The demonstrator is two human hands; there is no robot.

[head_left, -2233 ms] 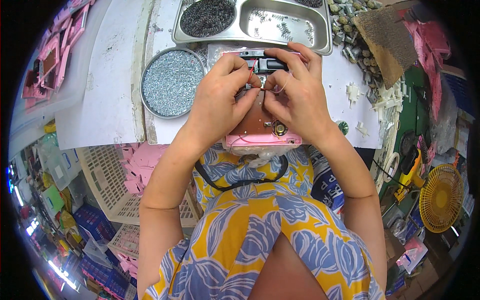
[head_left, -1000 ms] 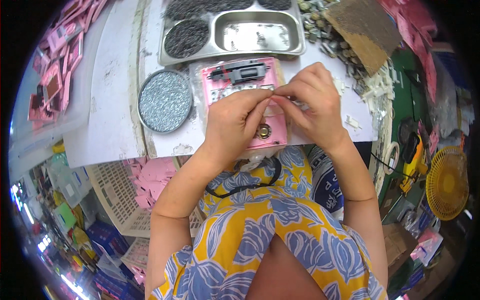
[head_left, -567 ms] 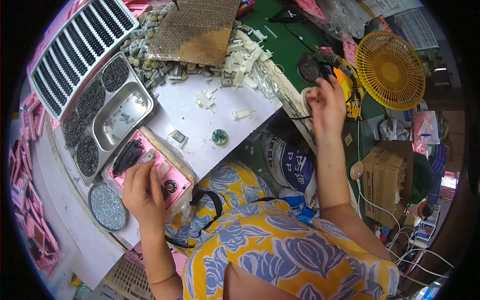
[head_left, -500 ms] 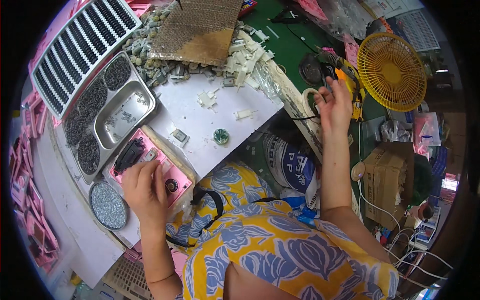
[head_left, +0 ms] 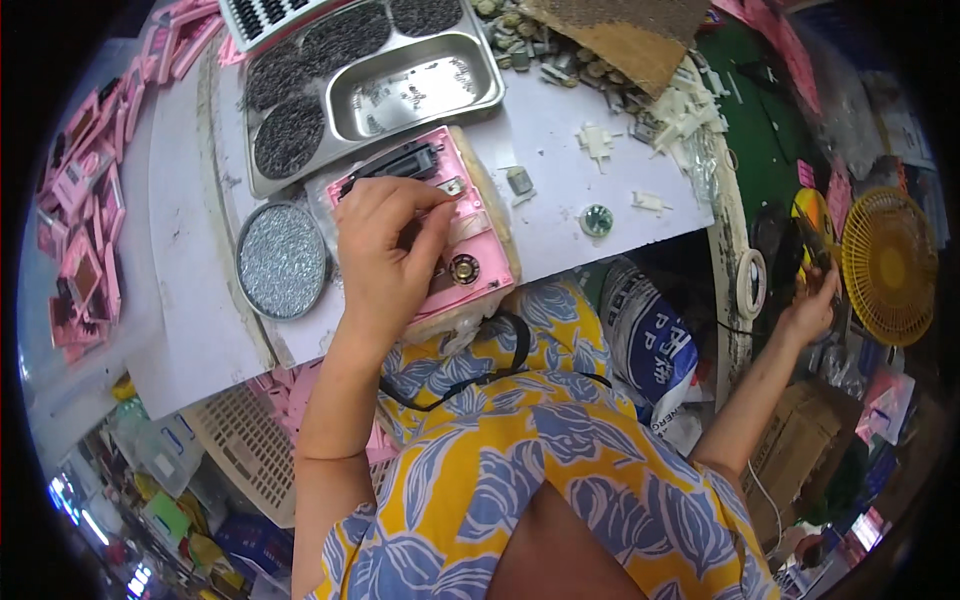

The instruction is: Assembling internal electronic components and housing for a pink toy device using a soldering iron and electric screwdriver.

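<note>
My left hand (head_left: 390, 245) lies over a pink plastic casing (head_left: 488, 248) on the white worktop, thumb and forefinger pinched together. Whatever sits between those fingertips is too small to make out. Inside the casing are a black part (head_left: 405, 165), a round black-and-gold piece (head_left: 464, 268) and a small metal piece (head_left: 453, 187) beside the fingertips. Out to the right, my right hand (head_left: 812, 305) has its fingers curled around a dark, slim tool (head_left: 815, 245), next to a yellow holder (head_left: 808, 205). The tool's exact kind does not show.
A metal tray (head_left: 497, 95) holds black springs beyond the casing. Small silvery bits (head_left: 282, 260) fill a round dish at left. Motors (head_left: 520, 182) and white plastic parts (head_left: 595, 142) lie at the back right. A yellow fan grille (head_left: 890, 265) and white tape roll (head_left: 750, 283) stand right.
The view has swung, so the worktop sits further right and higher. My right hand, open and raised before, has reached the dark tool and closed on it. My left hand stays over the casing.
</note>
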